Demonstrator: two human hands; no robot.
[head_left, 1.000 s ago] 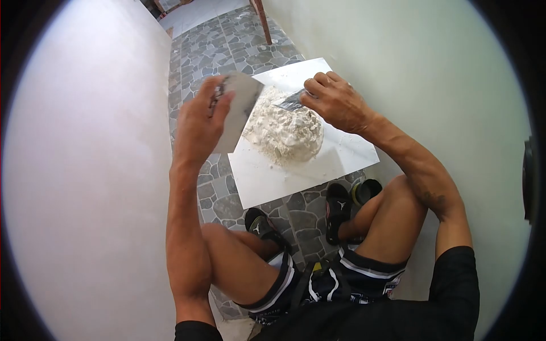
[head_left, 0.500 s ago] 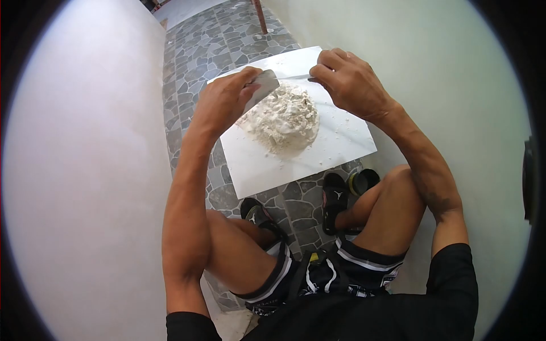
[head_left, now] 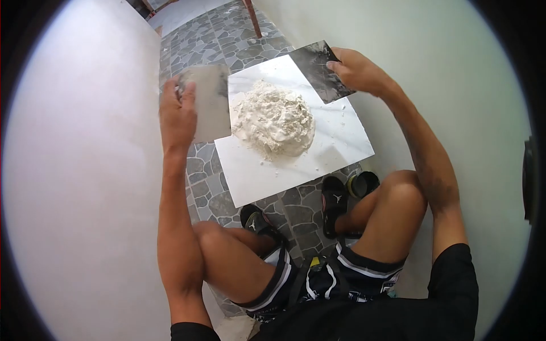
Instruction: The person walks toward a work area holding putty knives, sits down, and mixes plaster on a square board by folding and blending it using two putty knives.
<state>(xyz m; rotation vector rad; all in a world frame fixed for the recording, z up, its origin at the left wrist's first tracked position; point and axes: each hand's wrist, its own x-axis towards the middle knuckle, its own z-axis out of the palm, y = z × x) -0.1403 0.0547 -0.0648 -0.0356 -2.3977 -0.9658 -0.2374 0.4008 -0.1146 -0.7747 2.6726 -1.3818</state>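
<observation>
The head view showed a white mound (head_left: pixel 273 119) piled on a white board (head_left: pixel 244 184), with stone-patterned floor (head_left: pixel 296 219) around it. The mound sat in one heap, nearer the board's left side than its right; its surface was rough, with damp-looking lumps among dry-looking crumbs.

The left hand (head_left: pixel 178 122) held a grey plate (head_left: pixel 211 102), its fingers clamped on what seemed to be a handle, though blur hid the exact grip. The plate's inner edge stood just beside the mound — whether the two touched, I could not tell. The right hand (head_left: pixel 364 71) had its fingers clamped on the outer side of a dark scraper (head_left: pixel 318 68), with the thumb against its flat face. That scraper hung at the board's far right corner, apart from the mound, and its face was marked with pale smears.

As for progress, the gathering looked mostly done: nearly everything lay in the heap, with a few loose crumbs outside it. The blending seemed only partway along — the lumps had not become an even paste, and I saw no smooth patch. A dark can (head_left: pixel 364 183) stood by the right shoe (head_left: pixel 335 202), its contents unclear.
</observation>
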